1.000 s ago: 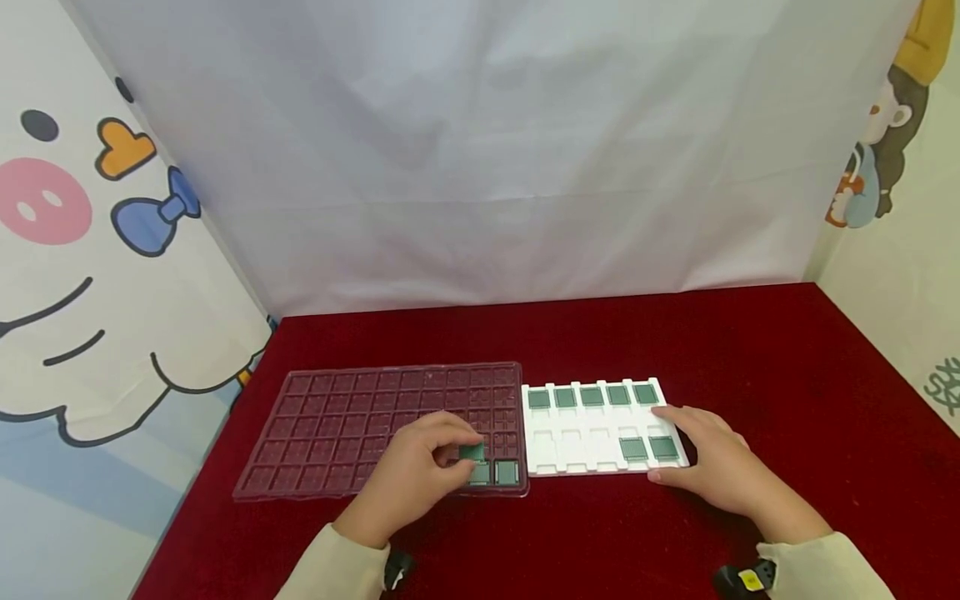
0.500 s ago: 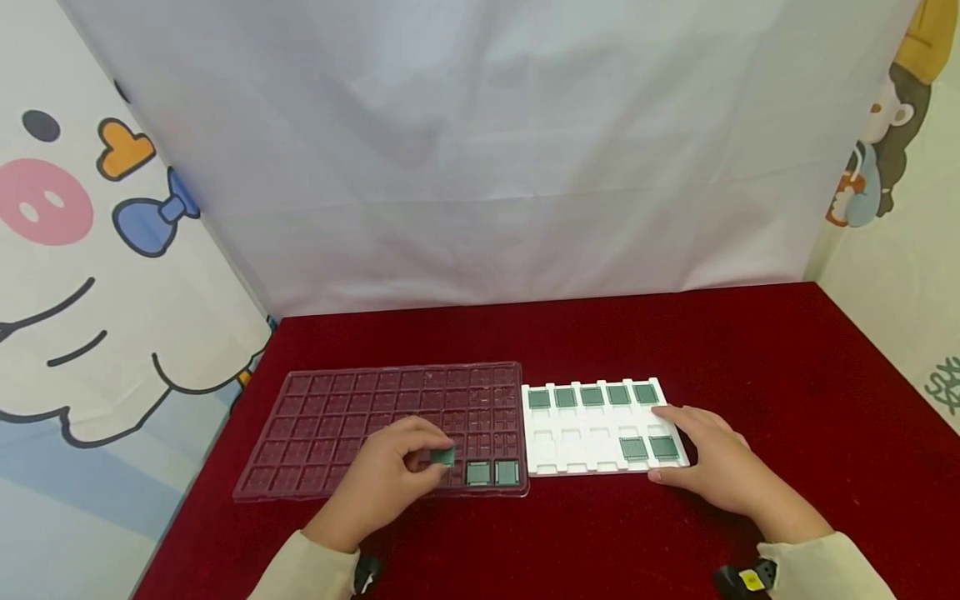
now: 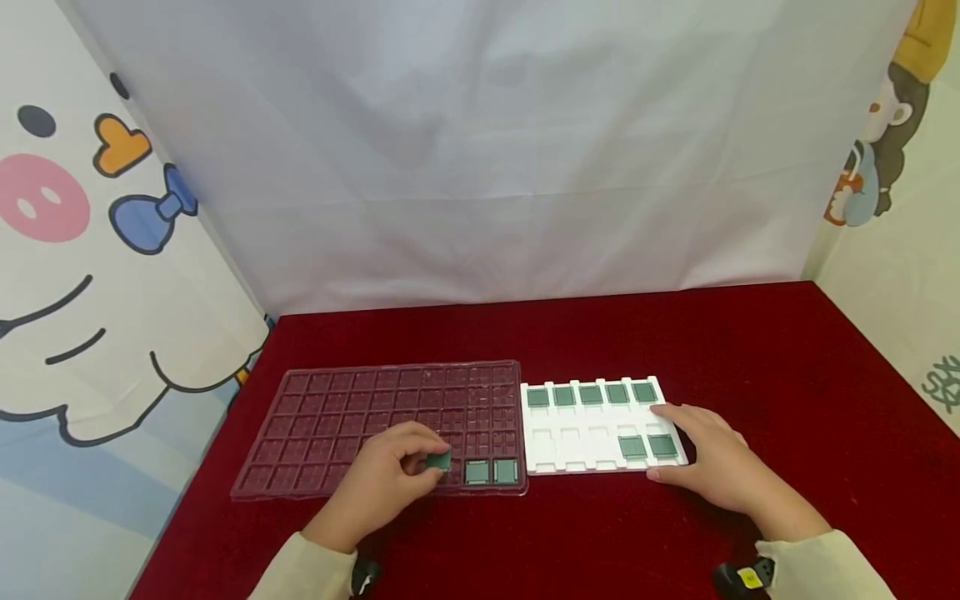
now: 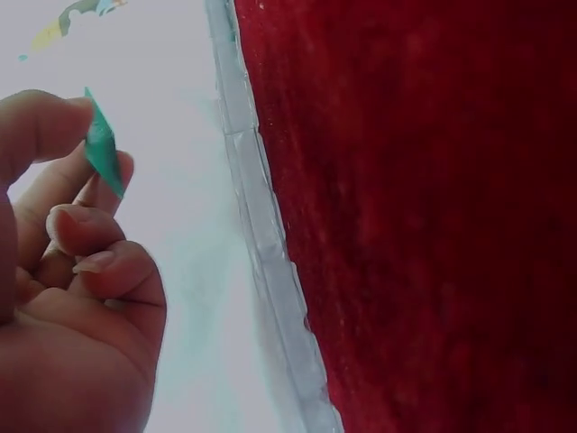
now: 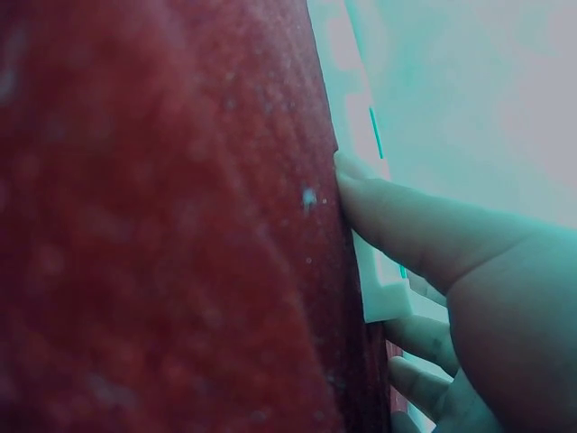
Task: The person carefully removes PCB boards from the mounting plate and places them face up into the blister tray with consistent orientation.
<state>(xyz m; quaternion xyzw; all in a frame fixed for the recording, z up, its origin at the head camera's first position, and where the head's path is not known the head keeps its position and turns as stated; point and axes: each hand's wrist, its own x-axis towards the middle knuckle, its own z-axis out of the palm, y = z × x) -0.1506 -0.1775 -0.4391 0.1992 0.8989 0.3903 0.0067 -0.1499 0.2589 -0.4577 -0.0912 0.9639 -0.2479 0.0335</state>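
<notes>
Between thumb and fingertips, my left hand (image 3: 386, 475) pinches a small green square chip (image 3: 438, 460), which appears tilted in the left wrist view (image 4: 104, 149). It is over the front row of a clear plastic tray (image 3: 322, 429) with many square pockets. Two green chips, one (image 3: 477, 472) beside the other (image 3: 506, 472), lie in that tray's front right pockets. A white tray (image 3: 570, 450) adjoins it on the right and bears several green chips (image 3: 590, 394). My right hand (image 3: 716, 462) holds the white tray's right end, thumb (image 5: 388, 212) at its front edge and fingers along the side.
Dark red cloth (image 3: 600, 533) covers the table. A white curtain (image 3: 525, 167) hangs behind it, and printed panels (image 3: 67, 333) stand at both sides. Each wrist wears a dark strap (image 3: 742, 577).
My left hand has moved left with the chip, away from the two chips in the clear tray, and then slightly lowered it. My right hand has stayed on the white tray.
</notes>
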